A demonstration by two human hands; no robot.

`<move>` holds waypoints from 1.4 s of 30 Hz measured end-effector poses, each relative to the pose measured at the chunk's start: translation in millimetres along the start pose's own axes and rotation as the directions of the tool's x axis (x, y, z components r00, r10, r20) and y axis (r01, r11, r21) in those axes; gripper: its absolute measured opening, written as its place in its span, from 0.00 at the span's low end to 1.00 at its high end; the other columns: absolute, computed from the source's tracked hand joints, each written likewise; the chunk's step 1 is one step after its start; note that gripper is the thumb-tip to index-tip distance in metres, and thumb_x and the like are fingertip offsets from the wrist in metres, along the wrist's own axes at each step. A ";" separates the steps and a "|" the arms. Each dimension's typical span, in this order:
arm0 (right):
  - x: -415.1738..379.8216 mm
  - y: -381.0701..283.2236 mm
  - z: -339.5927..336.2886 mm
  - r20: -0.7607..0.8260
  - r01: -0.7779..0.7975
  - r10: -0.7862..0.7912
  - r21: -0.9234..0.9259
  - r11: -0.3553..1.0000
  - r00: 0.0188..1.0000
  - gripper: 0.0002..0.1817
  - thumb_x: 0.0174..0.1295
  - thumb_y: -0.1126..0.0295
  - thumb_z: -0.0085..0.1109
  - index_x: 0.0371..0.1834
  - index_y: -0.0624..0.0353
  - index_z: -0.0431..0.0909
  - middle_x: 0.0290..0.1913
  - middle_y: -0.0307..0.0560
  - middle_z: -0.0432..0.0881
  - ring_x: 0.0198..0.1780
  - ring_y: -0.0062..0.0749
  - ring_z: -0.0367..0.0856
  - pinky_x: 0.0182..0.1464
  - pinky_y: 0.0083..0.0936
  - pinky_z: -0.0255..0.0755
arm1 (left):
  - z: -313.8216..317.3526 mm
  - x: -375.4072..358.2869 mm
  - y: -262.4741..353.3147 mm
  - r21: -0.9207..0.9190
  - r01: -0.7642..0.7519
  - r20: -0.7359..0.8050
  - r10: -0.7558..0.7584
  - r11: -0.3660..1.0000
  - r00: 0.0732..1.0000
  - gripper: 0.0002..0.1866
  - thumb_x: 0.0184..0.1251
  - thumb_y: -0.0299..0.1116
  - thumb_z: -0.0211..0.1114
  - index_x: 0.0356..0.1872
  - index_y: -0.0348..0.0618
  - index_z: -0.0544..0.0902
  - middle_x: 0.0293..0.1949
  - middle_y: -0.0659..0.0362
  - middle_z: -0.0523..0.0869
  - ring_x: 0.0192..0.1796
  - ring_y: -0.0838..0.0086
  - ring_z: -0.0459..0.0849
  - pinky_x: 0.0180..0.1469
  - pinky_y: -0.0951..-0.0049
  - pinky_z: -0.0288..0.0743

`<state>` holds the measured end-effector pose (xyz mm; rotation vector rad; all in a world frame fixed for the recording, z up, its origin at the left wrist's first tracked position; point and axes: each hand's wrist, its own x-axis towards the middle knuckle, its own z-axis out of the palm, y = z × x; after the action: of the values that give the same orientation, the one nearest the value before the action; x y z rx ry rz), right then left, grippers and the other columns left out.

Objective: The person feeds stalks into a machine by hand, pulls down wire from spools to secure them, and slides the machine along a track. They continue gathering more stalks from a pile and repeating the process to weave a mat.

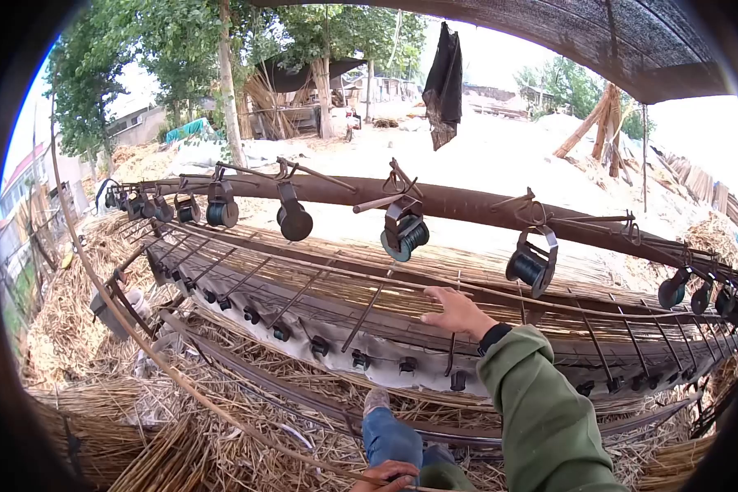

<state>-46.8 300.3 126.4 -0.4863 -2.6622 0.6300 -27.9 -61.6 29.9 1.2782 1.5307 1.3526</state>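
My right hand [457, 313], in a green sleeve with a dark wristband, reaches over the long loom-like frame. Its fingers are stretched out and its thumb is apart, right at the layer of straw-coloured reeds [344, 261] lying lengthwise there. At the bottom edge, partly cut off, my left hand [385, 474] is curled around a long thin reed stalk [190, 384] that bows up to the far left. Spools of dark wire [405, 238] hang from a rusty pipe [459, 201] beyond the right hand. Thin metal rods [367, 307] cross the reeds.
Small black weights [361, 358] line the near side of the frame. A curved metal rail [303, 402] runs below it, near my leg [389, 443]. Loose straw [246, 447] and a reed bundle [82, 447] cover the ground. A dark cloth [443, 86] hangs ahead.
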 end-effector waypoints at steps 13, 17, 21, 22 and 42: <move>1.0 -7.8 17.0 -0.023 -0.147 0.147 -0.328 0.933 0.989 0.44 0.41 0.64 0.71 0.65 0.49 0.59 0.68 0.60 0.53 0.66 0.56 0.56 0.63 0.45 0.61 | -1.6 13.1 -8.7 -0.145 -0.037 0.014 0.040 0.989 0.999 0.12 0.70 0.36 0.53 0.47 0.42 0.79 0.38 0.55 0.81 0.38 0.69 0.80 0.39 0.69 0.73; 9.3 -5.3 23.1 -0.064 -0.153 0.139 -0.355 0.922 0.988 0.40 0.42 0.63 0.69 0.62 0.51 0.63 0.64 0.54 0.60 0.64 0.51 0.60 0.62 0.42 0.63 | -4.6 11.0 -8.8 -0.207 -0.015 0.017 0.019 0.978 1.000 0.13 0.71 0.38 0.52 0.45 0.42 0.79 0.34 0.55 0.79 0.34 0.70 0.78 0.35 0.68 0.71; -4.3 -23.4 21.7 -0.079 -0.103 0.078 -0.393 0.914 0.994 0.31 0.47 0.63 0.66 0.56 0.56 0.69 0.55 0.49 0.72 0.61 0.46 0.64 0.61 0.40 0.61 | -14.2 7.9 5.7 -0.272 0.037 0.017 -0.034 0.962 0.999 0.13 0.71 0.39 0.51 0.42 0.41 0.79 0.31 0.55 0.78 0.33 0.71 0.75 0.34 0.68 0.68; -17.2 -41.3 18.7 -0.080 -0.048 0.013 -0.456 0.889 0.997 0.30 0.48 0.62 0.66 0.55 0.57 0.69 0.54 0.49 0.72 0.60 0.45 0.64 0.60 0.40 0.61 | -14.0 7.2 5.9 -0.305 0.034 0.001 -0.036 0.952 0.999 0.13 0.72 0.39 0.51 0.41 0.42 0.79 0.31 0.55 0.78 0.32 0.71 0.75 0.34 0.68 0.68; -257.3 -130.3 73.0 -0.159 0.096 -0.019 0.490 0.866 0.987 0.06 0.59 0.72 0.56 0.35 0.64 0.74 0.25 0.59 0.74 0.27 0.56 0.73 0.26 0.41 0.65 | -42.9 -31.6 -75.9 -0.040 0.525 -0.084 -0.527 0.850 0.846 0.23 0.65 0.41 0.59 0.57 0.38 0.72 0.54 0.51 0.74 0.55 0.70 0.74 0.53 0.69 0.70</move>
<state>116.3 60.3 60.5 -0.2872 -2.2411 1.1673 -76.5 -100.4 -38.8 0.7043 1.7639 1.0640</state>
